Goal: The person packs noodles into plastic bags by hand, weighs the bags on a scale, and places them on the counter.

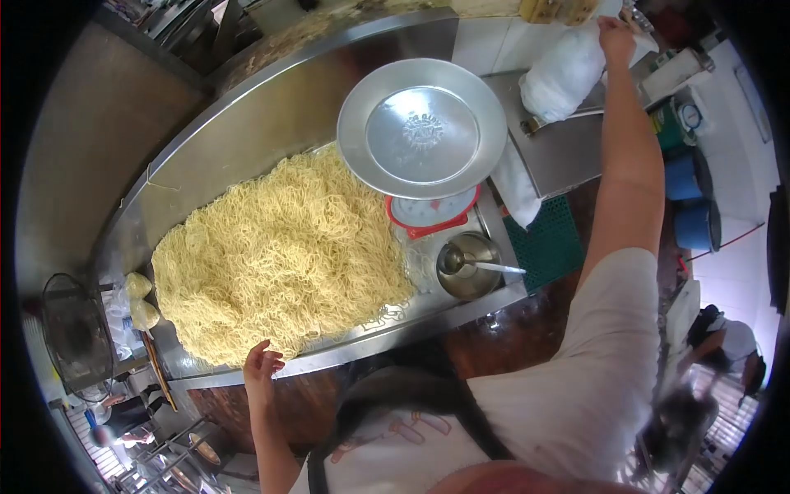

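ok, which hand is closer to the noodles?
Left. The left hand is at the near edge of the noodles; the right hand is stretched well away, up by the white bag.

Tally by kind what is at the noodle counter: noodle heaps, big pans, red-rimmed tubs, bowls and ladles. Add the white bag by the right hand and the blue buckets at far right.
Noodle heap: 1
Pan: 1
Tub, partly hidden: 1
Bowl: 1
Ladle: 1
White bag: 1
Blue buckets: 2
Total: 8
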A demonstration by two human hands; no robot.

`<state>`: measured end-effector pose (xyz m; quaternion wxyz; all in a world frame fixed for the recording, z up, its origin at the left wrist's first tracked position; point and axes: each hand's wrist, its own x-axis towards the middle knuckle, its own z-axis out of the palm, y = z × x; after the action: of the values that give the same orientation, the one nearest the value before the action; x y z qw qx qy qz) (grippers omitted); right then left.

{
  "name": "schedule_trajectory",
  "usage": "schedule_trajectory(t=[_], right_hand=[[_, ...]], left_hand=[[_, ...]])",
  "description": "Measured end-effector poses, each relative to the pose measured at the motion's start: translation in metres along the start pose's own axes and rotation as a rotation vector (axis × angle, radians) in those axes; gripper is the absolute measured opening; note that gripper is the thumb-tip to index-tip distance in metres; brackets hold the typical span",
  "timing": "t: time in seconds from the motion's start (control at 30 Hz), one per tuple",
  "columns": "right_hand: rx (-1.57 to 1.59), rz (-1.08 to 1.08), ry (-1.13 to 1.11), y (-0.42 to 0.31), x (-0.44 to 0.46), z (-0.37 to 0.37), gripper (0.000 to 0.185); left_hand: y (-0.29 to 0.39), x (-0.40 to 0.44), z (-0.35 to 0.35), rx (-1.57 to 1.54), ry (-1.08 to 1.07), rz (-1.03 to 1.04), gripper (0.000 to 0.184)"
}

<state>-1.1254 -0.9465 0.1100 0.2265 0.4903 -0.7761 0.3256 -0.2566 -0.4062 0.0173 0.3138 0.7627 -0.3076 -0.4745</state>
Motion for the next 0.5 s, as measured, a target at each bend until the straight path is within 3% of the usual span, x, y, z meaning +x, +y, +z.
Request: schedule_trajectory(t=[0.1, 0.17, 0.23, 0.33, 0.4, 0.5], right_hand=[[0.117, 0.110, 0.300, -0.012, 0.023, -0.022, 0.028], [0.890, 0.109, 0.383, -0.056, 0.024, -0.066, 0.024], [1.428, 0.075, 0.248, -0.124, -0.038, -0.158, 0.014], [1.788, -0.095, 0.221, -0.151, -0.126, -0.193, 0.024], [2.016, 0.085, 0.048, -0.180, -0.205, -0.216, 0.037], [2.029, 0.814, -0.325, -0.238, -0.336, -0.247, 0.057]], left_hand=[[-0.003, -0.002, -0.002, -0.010, -0.019, 0.007, 0.035], [-0.015, 0.001, -0.006, -0.045, -0.054, 0.034, 0.035], [-0.015, -0.003, -0.003, -0.063, -0.054, 0.024, 0.033], [-0.027, -0.001, 0.004, -0.139, -0.109, 0.034, 0.033], [-0.025, -0.001, 0.010, -0.143, -0.149, 0.073, 0.032], [-0.027, 0.009, 0.013, -0.139, -0.228, 0.145, 0.034]])
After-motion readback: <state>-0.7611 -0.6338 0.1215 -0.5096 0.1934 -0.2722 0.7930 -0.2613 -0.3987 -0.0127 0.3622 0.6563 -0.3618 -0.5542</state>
